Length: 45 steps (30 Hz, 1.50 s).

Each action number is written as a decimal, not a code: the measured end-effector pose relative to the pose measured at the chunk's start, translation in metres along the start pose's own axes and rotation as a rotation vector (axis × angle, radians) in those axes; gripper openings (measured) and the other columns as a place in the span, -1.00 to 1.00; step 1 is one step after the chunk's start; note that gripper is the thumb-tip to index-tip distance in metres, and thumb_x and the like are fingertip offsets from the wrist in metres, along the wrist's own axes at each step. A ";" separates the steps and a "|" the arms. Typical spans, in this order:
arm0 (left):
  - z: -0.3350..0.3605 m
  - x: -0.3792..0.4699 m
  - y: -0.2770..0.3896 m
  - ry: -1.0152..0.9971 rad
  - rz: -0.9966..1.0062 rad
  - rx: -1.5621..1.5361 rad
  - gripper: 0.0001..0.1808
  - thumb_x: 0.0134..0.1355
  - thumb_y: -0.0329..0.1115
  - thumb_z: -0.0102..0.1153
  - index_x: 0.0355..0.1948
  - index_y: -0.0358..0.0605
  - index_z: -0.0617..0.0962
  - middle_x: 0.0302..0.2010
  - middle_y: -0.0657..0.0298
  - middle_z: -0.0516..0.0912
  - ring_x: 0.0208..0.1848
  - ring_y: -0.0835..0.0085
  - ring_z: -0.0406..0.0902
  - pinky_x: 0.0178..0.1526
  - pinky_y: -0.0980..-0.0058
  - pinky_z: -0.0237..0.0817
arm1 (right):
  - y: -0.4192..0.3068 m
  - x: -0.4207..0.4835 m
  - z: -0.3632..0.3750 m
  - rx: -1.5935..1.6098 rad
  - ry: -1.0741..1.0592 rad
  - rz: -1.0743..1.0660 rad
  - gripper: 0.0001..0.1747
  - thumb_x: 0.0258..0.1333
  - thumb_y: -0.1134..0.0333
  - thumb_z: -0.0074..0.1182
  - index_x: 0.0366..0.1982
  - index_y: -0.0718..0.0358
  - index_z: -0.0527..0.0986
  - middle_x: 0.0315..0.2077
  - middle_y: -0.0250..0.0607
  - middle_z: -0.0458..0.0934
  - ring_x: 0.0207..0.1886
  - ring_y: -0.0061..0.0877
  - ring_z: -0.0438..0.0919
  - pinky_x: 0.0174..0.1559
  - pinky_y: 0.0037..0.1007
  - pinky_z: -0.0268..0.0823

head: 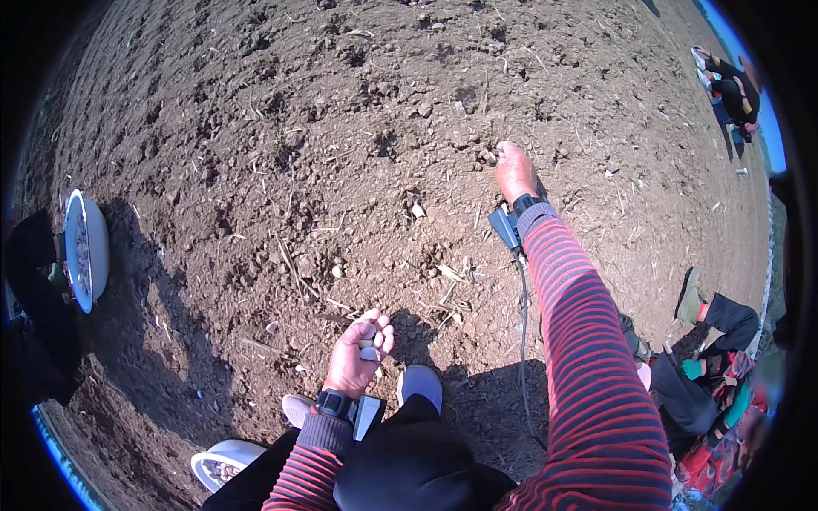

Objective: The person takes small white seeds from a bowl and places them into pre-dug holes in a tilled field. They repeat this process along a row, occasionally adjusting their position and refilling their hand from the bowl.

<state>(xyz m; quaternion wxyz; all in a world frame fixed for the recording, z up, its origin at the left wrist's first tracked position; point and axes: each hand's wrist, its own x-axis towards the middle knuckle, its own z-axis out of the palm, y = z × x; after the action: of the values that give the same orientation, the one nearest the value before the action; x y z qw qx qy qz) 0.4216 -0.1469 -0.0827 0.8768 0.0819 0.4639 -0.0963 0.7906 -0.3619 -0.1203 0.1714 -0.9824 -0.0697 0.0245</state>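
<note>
My left hand [358, 351] is curled palm up above my shoes, around several pale garlic cloves [369, 352]. My right hand [515, 172] reaches forward to the tilled soil, its fingers bent down against the ground. A pale tan piece [491, 158] lies right at those fingertips; whether they grip it is hidden. Between the two hands, a whitish clove [418, 211] rests on the dirt, and a second clove [337, 271] lies farther left. Each wrist wears a dark strap with a small device, and a cable [524, 345] hangs from the right one.
A white basin [97, 249] of cloves stands at the left beside a dark-clothed person. Another white basin [239, 451] sits by my left leg. To the right, a person [693, 383] crouches close by; farther off is another person [735, 89]. Dry stalks [294, 265] litter the clods.
</note>
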 end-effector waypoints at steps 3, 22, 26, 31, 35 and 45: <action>0.005 -0.003 0.004 -0.011 0.022 0.022 -0.63 0.34 -0.34 0.00 0.12 -0.28 0.48 -0.04 0.06 0.64 -0.09 0.24 0.62 0.00 0.27 0.51 | -0.039 -0.077 -0.012 0.245 0.104 -0.204 -0.85 0.20 0.44 0.03 -0.19 0.22 0.52 -0.26 -0.10 0.61 -0.20 -0.19 0.60 -0.16 -0.29 0.43; -0.013 0.002 0.015 -0.144 0.013 -0.010 -0.61 0.47 -0.16 -0.18 0.08 -0.26 0.46 -0.06 0.10 0.62 -0.11 0.29 0.63 -0.04 0.23 0.57 | -0.138 -0.248 0.018 0.918 -0.924 -0.256 -0.64 -0.02 0.41 0.15 -0.10 0.21 0.59 -0.19 -0.15 0.40 -0.10 -0.31 0.42 -0.03 -0.33 0.35; -0.013 0.001 0.017 -0.140 0.006 0.024 -0.61 0.49 -0.12 -0.19 0.05 -0.22 0.48 -0.07 0.12 0.63 -0.10 0.30 0.63 -0.04 0.21 0.58 | -0.139 -0.231 0.021 0.620 -0.837 -0.600 -0.72 -0.01 0.26 0.14 -0.22 0.20 0.59 -0.23 -0.21 0.42 -0.05 -0.27 0.36 0.05 -0.23 0.22; -0.009 -0.003 0.012 -0.078 -0.019 0.070 -0.62 0.47 -0.07 -0.15 -0.04 -0.17 0.53 -0.23 0.22 0.65 -0.26 0.36 0.65 -0.17 0.34 0.59 | -0.144 -0.227 0.027 0.567 -0.879 -0.726 -0.87 0.00 0.28 0.12 -0.40 0.16 0.53 -0.33 -0.29 0.48 -0.11 -0.28 0.36 0.01 -0.20 0.17; -0.009 -0.001 0.010 -0.085 -0.057 -0.034 -0.64 0.45 -0.08 -0.09 -0.06 -0.17 0.53 -0.25 0.22 0.66 -0.31 0.37 0.65 -0.26 0.41 0.56 | -0.148 -0.229 0.023 0.362 -0.829 -0.746 -0.91 0.08 0.33 0.04 -0.43 0.19 0.49 -0.35 -0.26 0.50 -0.10 -0.27 0.43 0.00 -0.16 0.20; -0.013 -0.004 0.019 -0.118 0.055 -0.001 -0.61 0.36 -0.31 0.01 0.15 -0.26 0.46 -0.03 0.09 0.63 -0.12 0.29 0.62 -0.16 0.43 0.51 | -0.144 -0.034 0.054 0.228 -0.052 -0.381 -0.90 0.14 0.39 0.04 -0.37 0.27 0.53 -0.38 0.01 0.60 -0.26 -0.06 0.59 -0.20 -0.13 0.43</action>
<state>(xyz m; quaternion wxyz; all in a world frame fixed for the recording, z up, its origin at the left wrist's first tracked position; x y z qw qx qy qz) 0.4139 -0.1255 -0.0856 0.9049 0.0884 0.4092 -0.0768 0.7341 -0.2148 -0.1209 0.2809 -0.9249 -0.2552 0.0246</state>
